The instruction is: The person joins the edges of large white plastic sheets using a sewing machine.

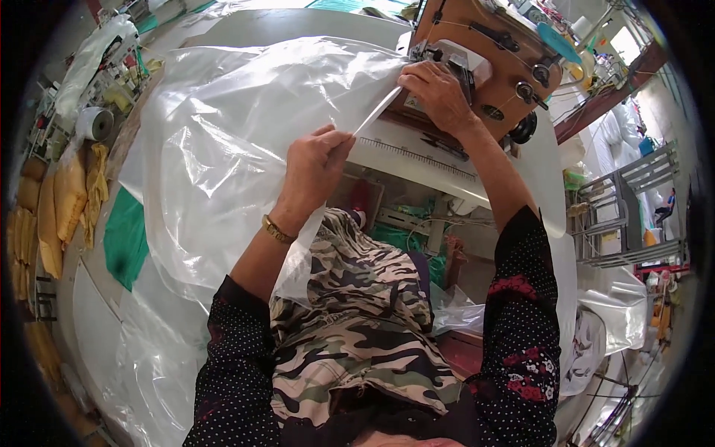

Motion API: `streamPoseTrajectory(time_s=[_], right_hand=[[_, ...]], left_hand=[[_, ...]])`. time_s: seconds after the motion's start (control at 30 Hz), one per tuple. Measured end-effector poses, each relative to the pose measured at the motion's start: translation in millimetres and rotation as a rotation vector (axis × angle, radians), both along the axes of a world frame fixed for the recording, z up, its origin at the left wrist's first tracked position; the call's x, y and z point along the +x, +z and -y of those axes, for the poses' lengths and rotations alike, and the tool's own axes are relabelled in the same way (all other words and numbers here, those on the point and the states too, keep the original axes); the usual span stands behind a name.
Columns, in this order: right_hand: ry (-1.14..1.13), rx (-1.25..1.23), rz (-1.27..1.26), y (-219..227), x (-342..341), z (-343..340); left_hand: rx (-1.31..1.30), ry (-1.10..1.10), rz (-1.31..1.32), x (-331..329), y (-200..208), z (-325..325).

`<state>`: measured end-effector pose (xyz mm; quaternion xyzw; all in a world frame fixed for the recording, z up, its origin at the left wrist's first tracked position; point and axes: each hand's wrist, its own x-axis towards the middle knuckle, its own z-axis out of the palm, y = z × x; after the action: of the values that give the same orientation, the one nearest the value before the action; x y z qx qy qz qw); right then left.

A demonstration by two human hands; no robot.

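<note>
Both your hands (pixel 318 165) (pixel 441 95) are pinching plastic sheeting (pixel 246 112) (apparently aligning it) by the sewing machine (pixel 510 74), next likely needing steady guiding.

Head-worn fisheye view, from above the lap (pixel 357 320), facing down, hands (pixel 314 165) near

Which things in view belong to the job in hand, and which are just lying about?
In use:
clear plastic sheet, edge pinched in the left hand
brown sewing machine, right hand at its near end

Apparently lying about:
green sheet
white roll
yellow-brown bundles
</note>
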<state>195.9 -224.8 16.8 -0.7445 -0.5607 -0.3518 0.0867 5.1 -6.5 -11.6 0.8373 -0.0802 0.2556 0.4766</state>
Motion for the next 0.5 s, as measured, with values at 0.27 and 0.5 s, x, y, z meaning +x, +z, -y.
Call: streamPoseTrajectory(time_s=[0.27, 0.5], right_hand=[[0.025, 0.024, -0.08, 5, 3, 1], [0.043, -0.011, -0.078, 5, 8, 4]], left_hand=[[0.738, 0.214, 0.323, -4, 18, 3], [0.905, 0.214, 0.232, -16, 30, 13]])
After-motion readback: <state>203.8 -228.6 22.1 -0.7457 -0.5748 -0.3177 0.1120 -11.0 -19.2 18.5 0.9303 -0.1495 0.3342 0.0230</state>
